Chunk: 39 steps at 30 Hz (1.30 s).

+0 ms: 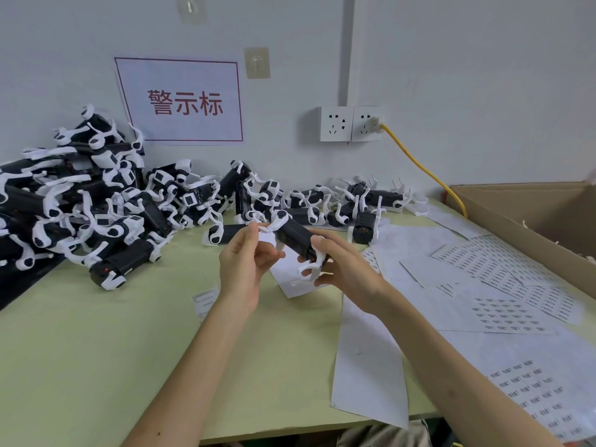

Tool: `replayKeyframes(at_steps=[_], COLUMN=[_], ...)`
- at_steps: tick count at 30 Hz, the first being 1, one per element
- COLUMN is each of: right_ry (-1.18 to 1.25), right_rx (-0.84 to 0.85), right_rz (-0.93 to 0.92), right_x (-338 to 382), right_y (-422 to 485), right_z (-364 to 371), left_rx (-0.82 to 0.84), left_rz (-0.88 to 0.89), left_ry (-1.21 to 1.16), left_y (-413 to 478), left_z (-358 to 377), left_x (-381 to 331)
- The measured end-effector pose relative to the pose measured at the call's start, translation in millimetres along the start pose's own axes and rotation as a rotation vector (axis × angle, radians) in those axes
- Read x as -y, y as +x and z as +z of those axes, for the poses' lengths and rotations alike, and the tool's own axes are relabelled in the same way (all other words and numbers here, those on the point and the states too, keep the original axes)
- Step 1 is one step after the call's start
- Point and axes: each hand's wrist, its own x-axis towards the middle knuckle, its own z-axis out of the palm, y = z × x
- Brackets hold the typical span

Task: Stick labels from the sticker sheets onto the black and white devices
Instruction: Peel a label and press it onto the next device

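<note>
Device held above the table: your right hand grips its near end, left hand pinches the far white arm. Likely pressing a label on; next, peel another from the sheets.

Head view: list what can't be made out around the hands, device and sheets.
All in the head view:
Held device: its near side, and any label there, hidden by the left hand and right hand.
Sticker sheets: print too small and blurred to read.
Cardboard box: cut off by the right edge, contents unseen.
Device pile: cut off by the left edge.
</note>
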Motion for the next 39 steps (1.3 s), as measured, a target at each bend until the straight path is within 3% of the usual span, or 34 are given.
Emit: replayKeyframes(at_steps=[6, 12, 15, 19, 25, 39], right_ry=[0.113, -0.05, -0.15, -0.168, -0.098, -0.197], right_rx=[-0.138, -0.112, -0.076, -0.014, -0.098, -0.206], right_rz=[0.004, -0.083, -0.116, -0.144, -0.167, -0.113], right_x=[-0.5, 3.5, 3.1, 1.9, 6.2, 4.0], right_y=[3.5, 0.8, -2.4, -4.7, -2.7, -0.7], right_z=[-8.3, -4.4, 0.3, 3.1, -1.5, -0.2], left_rx=[-0.024, 0.235, 0.243, 0.276, 0.346, 0.546], left_rz=[-0.048, -0.193, -0.22, -0.193, -0.208, -0.089], left_ry=[0.114, 0.33, 0.364, 0.34, 0.252, 0.513], left_y=[0.7, -8.5, -9.5, -11.1, -16.1, -17.5], left_z=[-0.6, 9.3, 10.1, 9.1, 12.4, 12.4], left_x=[2.5, 5.9, 7.8, 6.5, 8.2, 19.3])
